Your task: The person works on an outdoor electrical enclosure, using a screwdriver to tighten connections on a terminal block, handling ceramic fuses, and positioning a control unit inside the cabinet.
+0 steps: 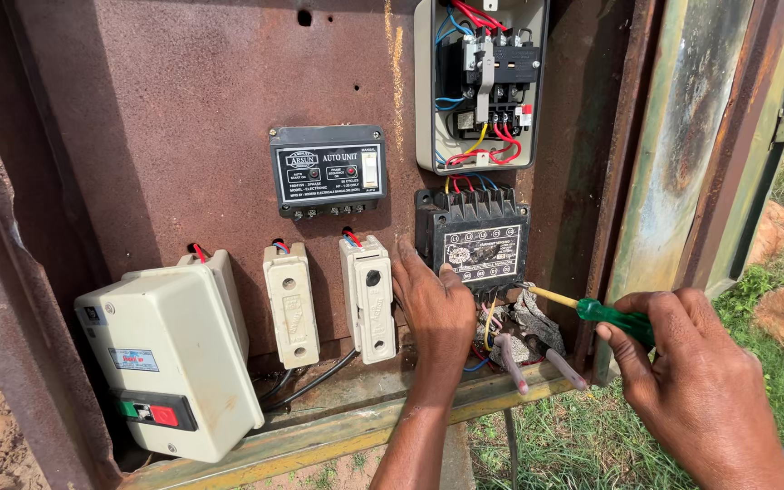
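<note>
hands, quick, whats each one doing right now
Left hand: open, fingers resting on the black box, holding nothing.
Right hand: closed on the green screwdriver.

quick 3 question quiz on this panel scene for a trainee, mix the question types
1. True or false: the right hand holds a screwdriver with a green handle.
2. Multiple choice: the left hand rests against A) the white starter box with green and red buttons, B) the black finned unit, C) the open enclosure at the top.
3. How many white fuse carriers hang in a row between the starter box and the left hand?

Key
1. True; its tip points to the lower right of the black unit.
2. B
3. Three; the leftmost sits partly behind the starter box.
</note>
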